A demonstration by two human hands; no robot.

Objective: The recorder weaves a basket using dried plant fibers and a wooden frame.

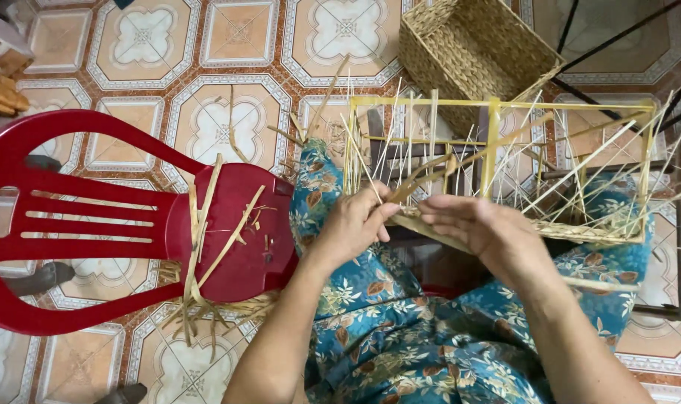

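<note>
Half-woven basket on a yellow rectangular frame (494, 127) sits on the person's lap, propped across the knees over blue floral fabric (385, 329). Only a low band of tight weaving (580, 230) runs along the bottom edge so far, clearest on the right side. Above that it's all bare pale upright stakes (400, 142) sticking up and fanning out loose, so I'd say the walls are barely started and most of the height is yet to be woven.

Left hand (353, 224) is at the near left corner of the frame, thumb and forefinger pinching a flat tan strip (422, 176) that arcs up and to the right through the stakes. Right hand (486, 228) lies just beside it, fingers held together and pointing left, tips touching the woven edge near the same strip. Can't tell if it's really gripping anything underneath.

Further out, a red plastic chair (93, 217) stands on the left with a few spare flat reed strips (232, 236) lying across its seat, and more scraps hang down onto the patterned tile floor (228, 127) beneath. So plenty of material is on hand. Behind the frame, at the top, there's a finished woven rectangular basket (475, 45) sitting on the floor, which gives a decent idea of how much wall this one lacks.
</note>
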